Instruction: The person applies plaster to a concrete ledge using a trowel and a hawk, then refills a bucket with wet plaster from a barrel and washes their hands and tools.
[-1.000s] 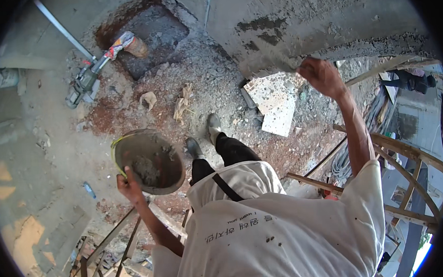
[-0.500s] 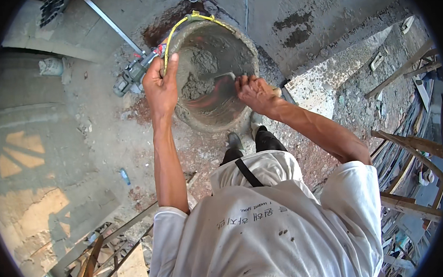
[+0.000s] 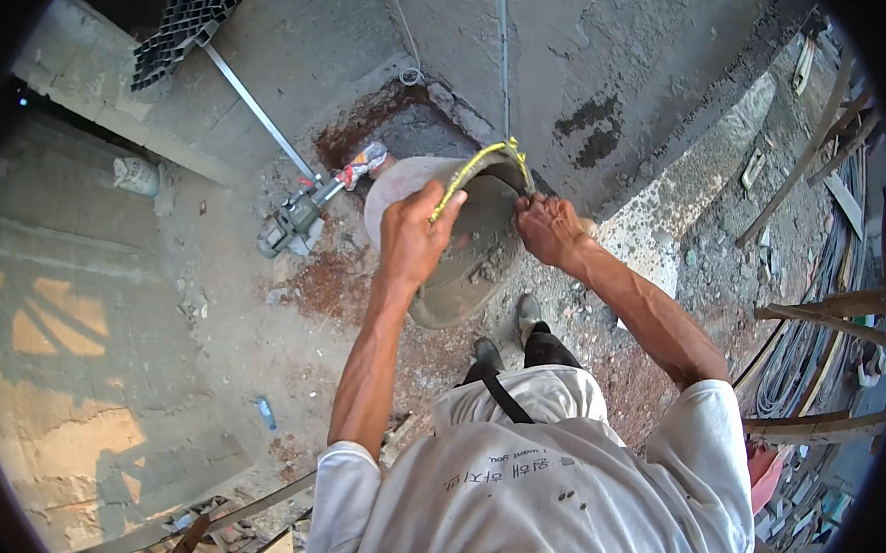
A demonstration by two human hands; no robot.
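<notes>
A large round mortar tub is tipped up on its side in front of me, its pale outer wall showing at the left. Wet grey mortar coats the inside. My left hand is closed round the yellow rope handle at the tub's rim. At the right side of the opening, my right hand is closed on a trowel; the pale end of its handle pokes out behind the fist. The trowel's blade is mostly hidden by the hand and rim.
A grey-green power mixer lies on the rough floor left of the tub. Concrete walls meet behind it. A white sack stands far left. Boards and coiled cable crowd the right. My boots stand close to the tub.
The tub has gone from upright to tipped over, its opening turned. My left hand has moved right and down with the yellow handle; my right hand has moved from inside the tub toward its rim.
</notes>
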